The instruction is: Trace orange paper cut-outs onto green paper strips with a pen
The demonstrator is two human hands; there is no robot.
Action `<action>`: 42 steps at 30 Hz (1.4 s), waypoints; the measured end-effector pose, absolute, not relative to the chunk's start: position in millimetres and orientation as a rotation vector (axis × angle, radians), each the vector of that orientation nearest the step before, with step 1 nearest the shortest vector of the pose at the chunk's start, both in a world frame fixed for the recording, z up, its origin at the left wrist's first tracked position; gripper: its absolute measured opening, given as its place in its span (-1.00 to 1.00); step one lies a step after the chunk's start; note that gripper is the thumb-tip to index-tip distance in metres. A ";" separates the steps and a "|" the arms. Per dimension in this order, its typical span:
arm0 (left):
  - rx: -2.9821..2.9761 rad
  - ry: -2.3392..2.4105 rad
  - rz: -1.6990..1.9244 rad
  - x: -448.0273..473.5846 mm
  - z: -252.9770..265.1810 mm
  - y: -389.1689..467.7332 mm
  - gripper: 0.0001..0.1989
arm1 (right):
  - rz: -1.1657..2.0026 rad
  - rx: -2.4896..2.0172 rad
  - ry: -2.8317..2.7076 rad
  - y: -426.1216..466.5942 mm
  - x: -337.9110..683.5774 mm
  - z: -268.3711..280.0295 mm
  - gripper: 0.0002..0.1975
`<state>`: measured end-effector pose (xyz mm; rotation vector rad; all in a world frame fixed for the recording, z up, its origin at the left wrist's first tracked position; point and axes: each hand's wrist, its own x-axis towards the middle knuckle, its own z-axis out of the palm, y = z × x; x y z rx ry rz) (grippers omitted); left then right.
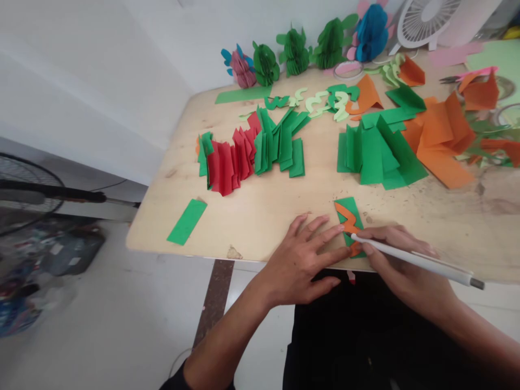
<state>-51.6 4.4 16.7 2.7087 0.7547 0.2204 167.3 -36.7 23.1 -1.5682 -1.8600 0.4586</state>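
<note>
A green paper strip lies at the table's front edge with a wavy orange paper cutout on top of it. My left hand rests flat with fingers spread, and its fingertips press on the cutout and strip. Pinched in my right hand is a white pen, its tip touching the strip beside the cutout's edge. Any line it has drawn is too small to make out. Off to the left lies a second green paper strip on its own.
Folded red papers, folded green papers and orange papers spread across the table. Behind them are pale green wavy cutouts, several honeycomb paper figures and a small white fan. A larger fan stands left.
</note>
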 end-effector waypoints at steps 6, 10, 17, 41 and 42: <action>2.702 0.760 0.211 -51.6 17.2 4.9 -0.51 | 0.387 -1.534 -1.897 -34.0 165.3 24.2 -0.88; 2.702 0.758 0.210 -51.4 17.1 4.8 -0.51 | 0.387 -1.498 -1.920 -32.9 164.7 24.5 -0.89; 2.703 0.758 0.226 -51.2 17.3 4.8 -0.50 | 0.364 -1.486 -1.933 -32.8 163.9 24.6 -0.90; 2.701 0.766 0.223 -51.0 17.7 4.2 -0.54 | 0.386 -1.567 -1.890 -39.9 170.8 28.6 -0.90; 2.701 0.766 0.223 -51.1 17.6 4.1 -0.54 | 0.388 -1.565 -1.887 -40.5 171.3 28.4 -0.90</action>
